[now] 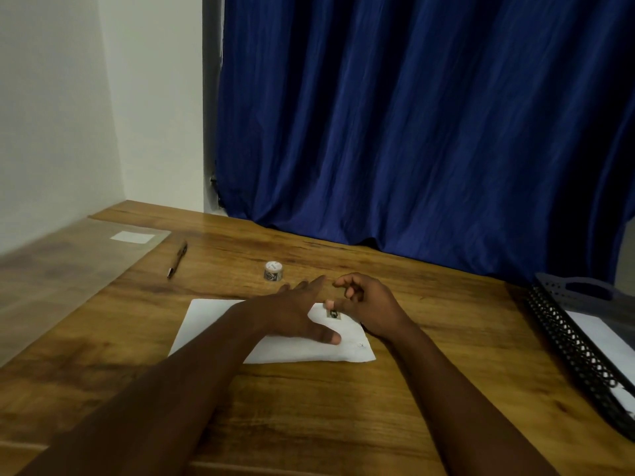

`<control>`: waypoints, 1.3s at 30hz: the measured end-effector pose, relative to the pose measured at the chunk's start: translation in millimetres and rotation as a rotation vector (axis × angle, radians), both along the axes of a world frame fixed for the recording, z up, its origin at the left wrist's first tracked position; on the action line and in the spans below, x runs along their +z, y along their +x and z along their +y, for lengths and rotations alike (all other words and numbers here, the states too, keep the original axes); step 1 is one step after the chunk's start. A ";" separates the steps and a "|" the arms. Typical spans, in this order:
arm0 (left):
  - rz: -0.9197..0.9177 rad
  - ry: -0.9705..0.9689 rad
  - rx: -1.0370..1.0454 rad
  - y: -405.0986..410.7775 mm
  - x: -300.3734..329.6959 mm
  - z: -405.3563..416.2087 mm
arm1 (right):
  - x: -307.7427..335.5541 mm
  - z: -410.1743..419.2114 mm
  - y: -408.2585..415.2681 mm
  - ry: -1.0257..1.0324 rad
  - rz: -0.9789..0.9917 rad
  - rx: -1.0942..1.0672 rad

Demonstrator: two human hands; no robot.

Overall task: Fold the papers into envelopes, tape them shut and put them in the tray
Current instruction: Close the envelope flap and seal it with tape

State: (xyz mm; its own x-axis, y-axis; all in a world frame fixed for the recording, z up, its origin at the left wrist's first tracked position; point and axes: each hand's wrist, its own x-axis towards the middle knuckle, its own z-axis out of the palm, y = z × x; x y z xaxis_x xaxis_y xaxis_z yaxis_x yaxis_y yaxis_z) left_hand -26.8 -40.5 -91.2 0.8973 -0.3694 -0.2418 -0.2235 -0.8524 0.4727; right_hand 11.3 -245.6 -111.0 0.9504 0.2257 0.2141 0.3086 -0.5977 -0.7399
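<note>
A white folded paper point(292, 348) lies flat on the wooden table point(309, 407) in front of me. My left hand point(295, 314) rests flat on it with fingers spread, pressing it down. My right hand point(364, 304) hovers at the paper's far right part, fingers curled, one fingertip on a small patterned piece of tape point(333, 314) stuck on the paper. A small roll of patterned tape point(273, 271) stands just beyond the hands. A black mesh tray point(577, 352) with white paper point(598, 338) inside sits at the right edge.
A pen point(177, 259) lies to the far left of the tape roll. A clear plastic sheet with a white label point(132, 237) covers the table's left corner. A blue curtain point(412, 132) hangs behind the table; a white wall point(51, 115) is at left.
</note>
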 end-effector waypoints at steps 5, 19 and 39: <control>0.009 0.002 0.005 -2.6 4.0 -0.8 | 1.0 -2.6 -3.8 -0.100 -0.043 0.059; -0.007 -0.005 0.005 -2.5 2.8 -0.3 | -4.1 -1.9 1.2 -0.049 -0.025 0.006; -0.292 -0.156 -0.021 -4.1 7.8 4.0 | 11.4 -2.1 -6.8 0.305 0.124 0.176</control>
State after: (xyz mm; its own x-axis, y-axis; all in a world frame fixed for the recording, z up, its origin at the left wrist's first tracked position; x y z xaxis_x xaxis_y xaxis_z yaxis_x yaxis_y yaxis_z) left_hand -31.0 -36.5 -83.3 0.9120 -0.4013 0.0855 -0.3859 -0.7684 0.5105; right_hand 4.5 -247.7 -99.6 0.9255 0.3319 0.1822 0.2839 -0.2900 -0.9139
